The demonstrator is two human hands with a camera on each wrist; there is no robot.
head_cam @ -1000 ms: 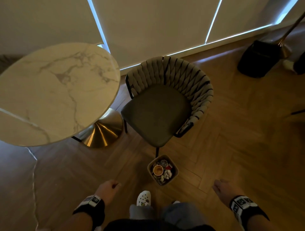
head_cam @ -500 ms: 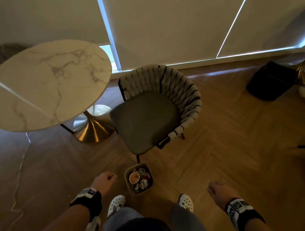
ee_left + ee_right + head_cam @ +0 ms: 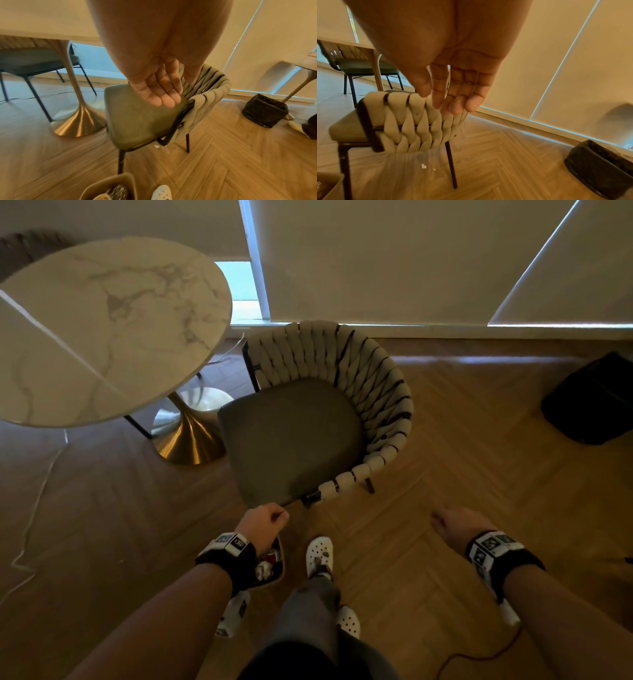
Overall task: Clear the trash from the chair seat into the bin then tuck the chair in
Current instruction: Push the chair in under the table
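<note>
The chair has a grey-green seat and a woven beige back; its seat is bare. It stands beside the table, turned at an angle. A small beige bin with trash in it sits on the floor, partly hidden under my left wrist. My left hand hangs just before the seat's front edge with loosely curled fingers, holding nothing. My right hand hangs relaxed to the right of the chair; in the right wrist view its fingers dangle in front of the woven back.
A round marble table on a gold pedestal stands left of the chair. A second chair sits beyond it. A black-lined bin is at the right by the wall. White crumbs lie under the chair. A cable runs along the left floor.
I have stepped closer to the chair. The small bin has passed from in front of my feet to under my left wrist. Both hands stay empty and sit nearer the seat.
</note>
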